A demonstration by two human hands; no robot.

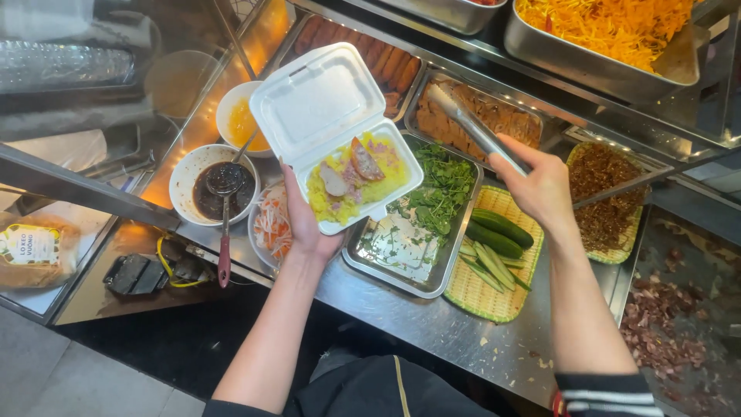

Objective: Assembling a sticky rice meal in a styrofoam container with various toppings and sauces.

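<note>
Your left hand [307,228] cups the open white foam box [340,131] from below, over the steel counter [432,324], with yellow rice [390,179] and meat slices [363,162] in the lower half and the lid tipped back. Keep that hand flat and level under the base, so the hinged lid doesn't pull the box over. Your right hand [540,185] is closed round the handles of the steel tongs [472,123], whose tips reach into the tray of sliced meat [505,120]. I'd say pinch one slice cleanly and lift it straight before crossing over the herb tray [421,224] to the box. Beside your right wrist, cucumbers [498,232] lie on a woven yellow mat [494,297]. At far left, under the glass, a brown paper package [35,255] carries a white oval label with a yellow and green edge. Farthest off sits a tray of shredded orange vegetable [610,27].
</note>
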